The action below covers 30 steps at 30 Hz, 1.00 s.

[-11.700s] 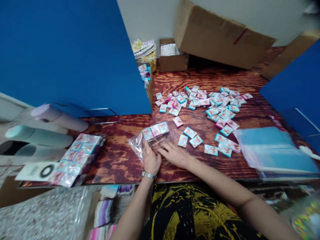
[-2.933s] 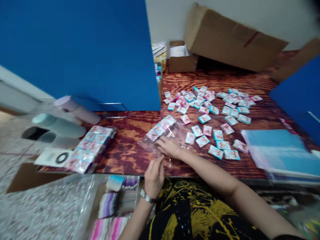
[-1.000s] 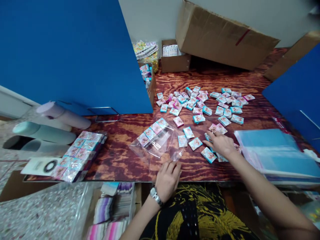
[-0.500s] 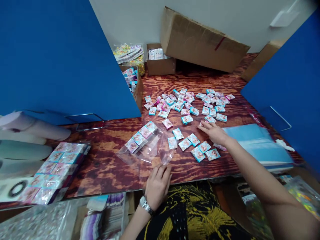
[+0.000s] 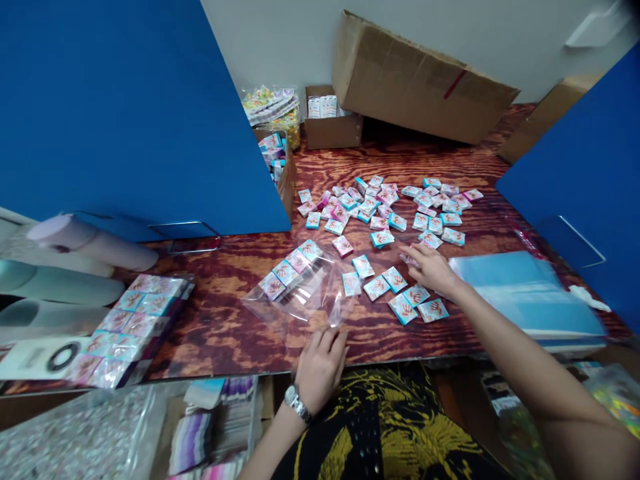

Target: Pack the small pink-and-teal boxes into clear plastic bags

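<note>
A clear plastic bag [image 5: 305,293] lies on the wooden table [image 5: 225,327] with a row of small pink and blue packets [image 5: 290,270] inside its far end. My left hand [image 5: 320,363] pinches the bag's open near edge at the table's front. My right hand [image 5: 430,267] reaches out flat over the loose packets [image 5: 395,213], fingers spread on a pink packet [image 5: 411,259]. Several more packets [image 5: 403,297] lie just in front of that hand.
A filled bag of packets [image 5: 133,327] lies at the left, beside pastel rolls [image 5: 85,247]. A stack of blue-tinted clear bags [image 5: 525,293] sits at the right. Blue dividers [image 5: 150,113] stand left and right. Cardboard boxes [image 5: 420,80] lie at the back.
My right hand left the bag and moved right to the loose packets, drawing several nearer. My left hand shifted to the bag's near edge. The camera view swung slightly.
</note>
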Motion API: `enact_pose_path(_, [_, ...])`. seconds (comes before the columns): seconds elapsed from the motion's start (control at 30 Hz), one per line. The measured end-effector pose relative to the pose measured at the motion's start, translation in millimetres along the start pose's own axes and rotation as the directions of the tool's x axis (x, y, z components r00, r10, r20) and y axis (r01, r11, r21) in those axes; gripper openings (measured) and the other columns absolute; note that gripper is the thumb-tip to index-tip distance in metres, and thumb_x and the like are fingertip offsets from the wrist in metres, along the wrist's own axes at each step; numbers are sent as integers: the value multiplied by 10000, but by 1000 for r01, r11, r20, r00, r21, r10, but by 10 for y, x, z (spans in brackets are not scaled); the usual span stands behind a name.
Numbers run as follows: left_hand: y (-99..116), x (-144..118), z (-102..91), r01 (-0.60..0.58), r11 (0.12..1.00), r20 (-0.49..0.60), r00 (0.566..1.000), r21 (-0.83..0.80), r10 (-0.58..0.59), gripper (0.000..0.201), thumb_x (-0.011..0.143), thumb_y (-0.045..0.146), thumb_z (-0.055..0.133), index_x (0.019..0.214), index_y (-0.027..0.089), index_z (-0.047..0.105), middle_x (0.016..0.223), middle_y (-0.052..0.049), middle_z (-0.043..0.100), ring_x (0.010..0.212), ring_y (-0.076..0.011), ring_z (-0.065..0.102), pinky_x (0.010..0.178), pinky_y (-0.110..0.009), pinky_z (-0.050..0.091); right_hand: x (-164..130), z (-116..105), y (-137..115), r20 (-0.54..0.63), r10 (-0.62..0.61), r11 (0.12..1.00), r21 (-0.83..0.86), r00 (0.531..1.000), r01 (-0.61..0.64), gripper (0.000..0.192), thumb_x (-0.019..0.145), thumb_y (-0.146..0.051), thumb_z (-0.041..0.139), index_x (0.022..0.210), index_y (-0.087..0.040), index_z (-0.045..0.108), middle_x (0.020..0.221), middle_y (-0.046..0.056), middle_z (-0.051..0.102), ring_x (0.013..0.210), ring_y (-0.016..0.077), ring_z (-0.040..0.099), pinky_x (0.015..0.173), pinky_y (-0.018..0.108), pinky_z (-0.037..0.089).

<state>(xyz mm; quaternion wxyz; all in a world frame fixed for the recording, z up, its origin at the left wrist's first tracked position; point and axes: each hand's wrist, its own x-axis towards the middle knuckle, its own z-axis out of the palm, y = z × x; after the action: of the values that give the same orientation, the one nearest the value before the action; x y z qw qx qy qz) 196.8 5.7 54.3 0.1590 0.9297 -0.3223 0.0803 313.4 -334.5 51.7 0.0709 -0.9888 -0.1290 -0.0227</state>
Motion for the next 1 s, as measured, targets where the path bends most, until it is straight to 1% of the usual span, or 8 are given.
enact_pose_path(0.1, [-11, 1, 8, 2, 1000, 12, 1000, -9, -2, 275, 913, 204, 482, 1163, 145, 578, 1120, -93, 629, 1031, -238, 546, 872, -388, 542, -93, -49, -164, -33, -63, 970, 231, 997, 69, 476, 898, -250, 443, 1374, -234, 448, 1283, 85, 552, 1150, 217, 534, 974, 352, 442])
enact_pose_path(0.17, [-6, 13, 13, -5, 1000, 11, 1000, -13, 5, 279, 913, 209, 483, 1169, 147, 576, 1123, -94, 629, 1034, -238, 546, 872, -388, 542, -137, -29, -237, -30, -68, 959, 275, 997, 73, 458, 905, -283, 448, 1361, -247, 467, 1273, 79, 553, 1155, 213, 534, 967, 347, 451])
enact_pose_path(0.4, [-8, 44, 17, -13, 1000, 19, 1000, -7, 14, 304, 915, 200, 468, 1200, 157, 562, 1120, -96, 630, 1053, -236, 552, 870, -375, 544, -37, 67, -178, -89, 36, 999, 2, 995, -36, 459, 868, -206, 477, 1322, -182, 538, 1361, 173, 465, 1196, 304, 488, 993, 447, 418])
enact_pose_path(0.5, [-17, 34, 30, -15, 1000, 15, 1000, 3, 15, 304, 916, 194, 454, 1198, 162, 566, 1121, -97, 629, 1051, -230, 557, 861, -364, 547, 210, 45, -122, -90, -8, 998, -55, 996, 3, 461, 888, -222, 472, 1346, -184, 515, 1397, 161, 445, 1212, 308, 465, 1018, 458, 389])
enact_pose_path(0.67, [-33, 36, 33, -23, 999, -14, 1000, 29, 23, 296, 918, 197, 445, 1177, 157, 583, 1114, -93, 635, 1036, -235, 562, 859, -374, 545, 670, 74, -193, -72, -35, 999, -11, 997, 34, 506, 917, -345, 491, 1392, -174, 450, 1450, 151, 393, 1279, 286, 402, 1037, 420, 367])
enact_pose_path(0.83, [-111, 30, 30, -9, 998, -68, 998, 55, 12, 297, 930, 193, 414, 1167, 157, 590, 1098, -78, 644, 1035, -215, 571, 878, -343, 529, 793, 47, -476, 68, -142, 990, -13, 987, 144, 452, 943, -483, 422, 1324, -261, 522, 1244, 87, 589, 1145, 258, 510, 979, 386, 398])
enact_pose_path(0.9, [-146, 31, 44, -11, 997, -73, 997, 78, 17, 298, 933, 204, 410, 1164, 173, 596, 1090, -68, 649, 1019, -210, 580, 867, -334, 530, 891, -11, -466, 68, -74, 997, 7, 995, 73, 429, 964, -481, 372, 1322, -293, 515, 1242, 56, 594, 1134, 220, 522, 977, 333, 395])
enact_pose_path(1.0, [-169, 59, 65, -28, 994, -60, 998, 104, 35, 305, 931, 214, 413, 1169, 179, 600, 1093, -65, 649, 1011, -210, 587, 855, -329, 534, 1192, -92, -262, 29, 182, 983, -17, 983, -181, 405, 976, -418, 351, 1320, -267, 502, 1322, 87, 534, 1189, 221, 491, 990, 326, 378])
